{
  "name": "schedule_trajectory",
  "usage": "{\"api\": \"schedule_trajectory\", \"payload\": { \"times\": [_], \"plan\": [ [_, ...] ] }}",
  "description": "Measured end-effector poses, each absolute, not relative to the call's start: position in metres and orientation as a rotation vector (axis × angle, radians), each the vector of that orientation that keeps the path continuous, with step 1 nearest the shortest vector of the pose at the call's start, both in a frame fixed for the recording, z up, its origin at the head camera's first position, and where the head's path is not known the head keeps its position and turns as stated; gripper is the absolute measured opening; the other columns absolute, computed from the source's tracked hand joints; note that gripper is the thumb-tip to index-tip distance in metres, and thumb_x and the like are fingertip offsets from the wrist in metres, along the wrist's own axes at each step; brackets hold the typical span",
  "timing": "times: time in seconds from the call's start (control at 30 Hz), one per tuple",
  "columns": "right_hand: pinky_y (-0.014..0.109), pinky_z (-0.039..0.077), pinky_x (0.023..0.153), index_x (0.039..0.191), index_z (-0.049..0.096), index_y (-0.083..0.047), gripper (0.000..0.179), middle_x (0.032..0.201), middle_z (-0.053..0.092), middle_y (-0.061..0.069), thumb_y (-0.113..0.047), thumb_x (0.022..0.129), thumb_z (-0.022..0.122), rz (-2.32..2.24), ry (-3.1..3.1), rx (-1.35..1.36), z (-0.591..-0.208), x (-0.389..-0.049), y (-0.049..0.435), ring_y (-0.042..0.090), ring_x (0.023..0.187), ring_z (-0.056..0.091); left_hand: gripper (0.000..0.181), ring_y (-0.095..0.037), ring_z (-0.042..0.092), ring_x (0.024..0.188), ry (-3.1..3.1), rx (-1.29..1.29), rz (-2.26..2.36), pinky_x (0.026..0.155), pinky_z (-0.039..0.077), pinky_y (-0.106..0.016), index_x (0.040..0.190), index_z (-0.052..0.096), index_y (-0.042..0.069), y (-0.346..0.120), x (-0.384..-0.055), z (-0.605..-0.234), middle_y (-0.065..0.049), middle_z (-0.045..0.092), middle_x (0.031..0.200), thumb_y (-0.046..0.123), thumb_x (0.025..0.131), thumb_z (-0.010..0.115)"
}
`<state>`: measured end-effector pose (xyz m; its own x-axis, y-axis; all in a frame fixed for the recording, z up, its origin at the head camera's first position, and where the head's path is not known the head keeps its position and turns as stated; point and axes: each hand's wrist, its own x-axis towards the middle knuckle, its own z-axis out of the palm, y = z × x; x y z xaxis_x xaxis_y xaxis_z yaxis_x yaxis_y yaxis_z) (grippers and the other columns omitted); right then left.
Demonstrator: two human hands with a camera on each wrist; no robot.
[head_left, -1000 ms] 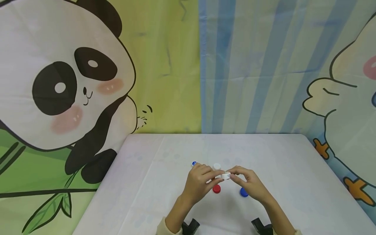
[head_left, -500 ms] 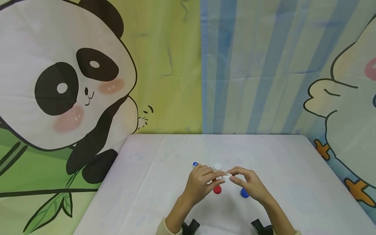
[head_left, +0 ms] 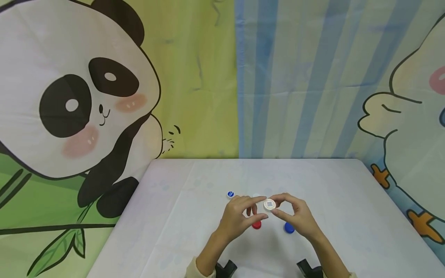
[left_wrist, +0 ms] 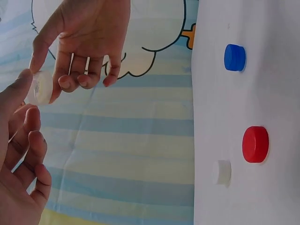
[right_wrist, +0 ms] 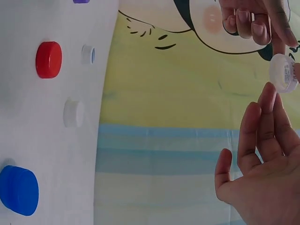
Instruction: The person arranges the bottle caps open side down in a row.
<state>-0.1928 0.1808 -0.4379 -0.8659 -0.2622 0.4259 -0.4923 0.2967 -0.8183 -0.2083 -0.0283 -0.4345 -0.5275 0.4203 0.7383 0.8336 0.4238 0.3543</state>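
Observation:
A round white bottle cap (head_left: 269, 205) with a square printed code on its face is held up above the table. My right hand (head_left: 299, 217) pinches it at its right edge between thumb and index finger. The left hand (head_left: 238, 216) is on the cap's other side, thumb and index finger spread apart; its index fingertip is at the cap's upper rim, and whether it touches I cannot tell. In the right wrist view the held cap (right_wrist: 282, 73) shows its printed face. Below the hands lie a red cap (head_left: 256, 224) and a blue cap (head_left: 289, 227).
A small white cap with a blue top (head_left: 230, 194) lies beyond the left hand. Another white cap (left_wrist: 222, 172) is on the white table (head_left: 187, 239), mostly hidden in the head view. A purple thing (right_wrist: 81, 1) is cut off at the right wrist view's top edge.
The held cap has turned from edge-on to show its printed face. The left thumb and index finger, which gripped it, have spread apart, while the right hand still pinches it.

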Motion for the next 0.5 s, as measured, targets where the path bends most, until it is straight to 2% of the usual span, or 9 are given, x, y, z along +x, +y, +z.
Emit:
{"api": "schedule_trajectory", "payload": {
  "times": [0.2, 0.37, 0.5],
  "plan": [
    [0.055, 0.027, 0.086, 0.105, 0.061, -0.01, 0.033, 0.087, 0.059, 0.0, 0.0, 0.074, 0.069, 1.62, -2.264, 0.753, -0.4356, -0.194, 0.1809, 0.012, 0.086, 0.052, 0.035, -0.001, 0.043, 0.057, -2.09, -1.052, -0.983, 0.059, 0.032, -0.008, 0.107, 0.065, 0.019, -0.0266, -0.2096, -0.4332, 0.013, 0.051, 0.062, 0.035, 0.076, 0.07],
    [0.05, 0.031, 0.083, 0.105, 0.062, -0.013, 0.034, 0.087, 0.058, -0.002, -0.005, 0.074, 0.072, 1.624, -2.269, 0.759, -0.4367, -0.1939, 0.1815, 0.012, 0.086, 0.051, 0.031, 0.001, 0.042, 0.057, -2.077, -1.043, -0.993, 0.059, 0.031, -0.008, 0.103, 0.066, 0.019, -0.026, -0.2105, -0.4333, 0.013, 0.051, 0.061, 0.032, 0.076, 0.07],
    [0.051, 0.03, 0.085, 0.104, 0.062, -0.014, 0.033, 0.085, 0.058, -0.002, -0.006, 0.074, 0.072, 1.621, -2.27, 0.759, -0.4378, -0.1936, 0.1808, 0.011, 0.085, 0.052, 0.028, 0.0, 0.043, 0.056, -2.055, -1.045, -1.0, 0.058, 0.032, -0.008, 0.101, 0.067, 0.018, -0.0258, -0.2109, -0.4346, 0.012, 0.051, 0.061, 0.031, 0.076, 0.071]
  ]
}}
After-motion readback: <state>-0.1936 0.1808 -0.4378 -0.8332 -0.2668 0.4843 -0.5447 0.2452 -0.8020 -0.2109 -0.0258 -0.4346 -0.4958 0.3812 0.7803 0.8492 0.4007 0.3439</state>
